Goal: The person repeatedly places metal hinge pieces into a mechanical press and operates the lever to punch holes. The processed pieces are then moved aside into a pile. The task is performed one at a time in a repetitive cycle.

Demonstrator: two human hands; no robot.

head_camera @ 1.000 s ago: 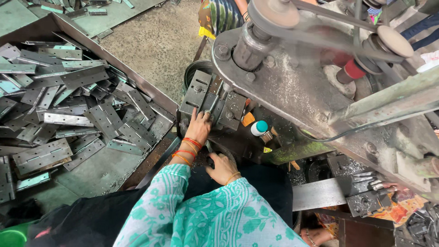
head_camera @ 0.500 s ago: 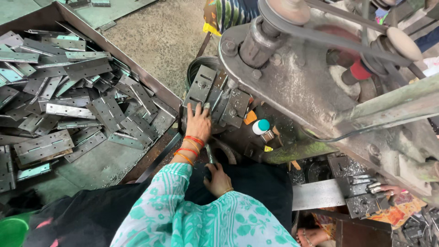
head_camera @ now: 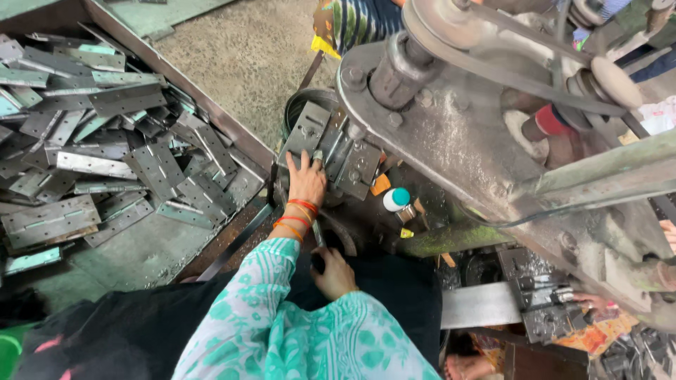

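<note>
Head view: our left hand [head_camera: 307, 184] lies flat, fingers spread, on the hinge plates [head_camera: 308, 131] stacked at the press [head_camera: 451, 134]. Right hand [head_camera: 334, 273] is curled round a dark rod [head_camera: 317, 243] below. We'd square one plate before feeding and keep fingertips off the die.
</note>
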